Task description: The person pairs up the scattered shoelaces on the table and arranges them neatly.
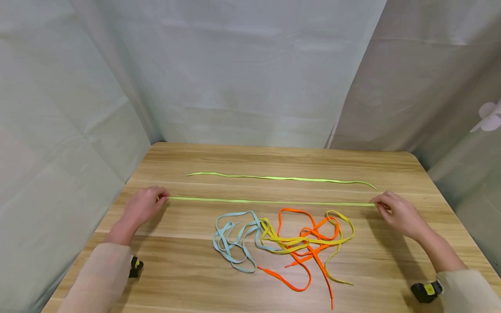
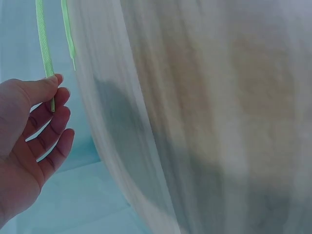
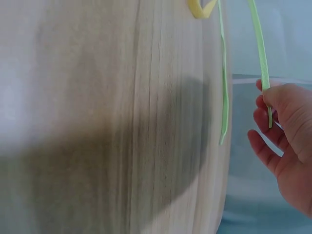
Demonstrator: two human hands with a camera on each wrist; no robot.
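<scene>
Hands (image 1: 144, 206) (image 1: 400, 215) in pinch on taut lace (image 1: 239, 201)

On the tabletop (image 1: 176, 278) lies a heap of shoelaces (image 1: 288, 240). From it, the left hand (image 1: 143, 205) is at 10 o'clock, the right hand (image 1: 400, 215) at 2, the held shoelace (image 1: 270, 202) running between them across 12; the far shoelace (image 1: 289, 178) lies behind that, also at 12 o'clock.

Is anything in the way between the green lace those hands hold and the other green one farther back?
Nothing visible: only tabletop shows between the held lace, pinched by the left hand and right hand, and the far lace. The blue lace, yellow lace and orange lace lie on the near side.
</scene>
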